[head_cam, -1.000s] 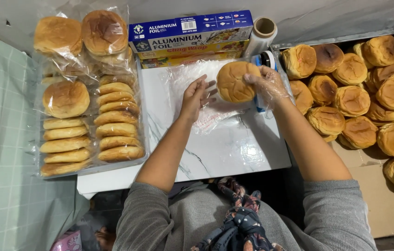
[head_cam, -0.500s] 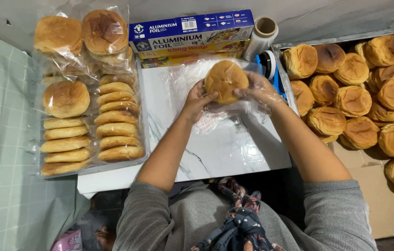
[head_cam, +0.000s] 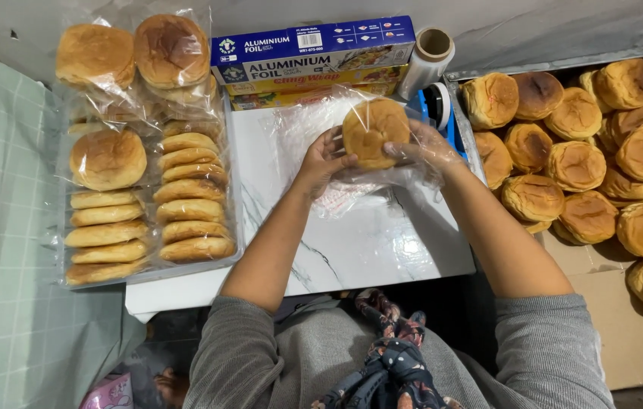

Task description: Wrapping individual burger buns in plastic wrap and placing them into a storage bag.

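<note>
A round golden bun is held over the white marble-patterned board, half inside a clear plastic bag that hangs loose beneath it. My left hand grips the bun's left side and the bag's edge. My right hand holds the bun's right side, covered by the plastic film.
A clear tray of wrapped buns sits at the left. Boxes of foil and wrap, a film roll and a blue tape dispenser lie at the back. A cardboard tray with several bare buns stands at the right.
The bun has moved from the right, by the dispenser, to the middle over the board. My left hand rose off the bag to grip it, and the plastic now surrounds the bun.
</note>
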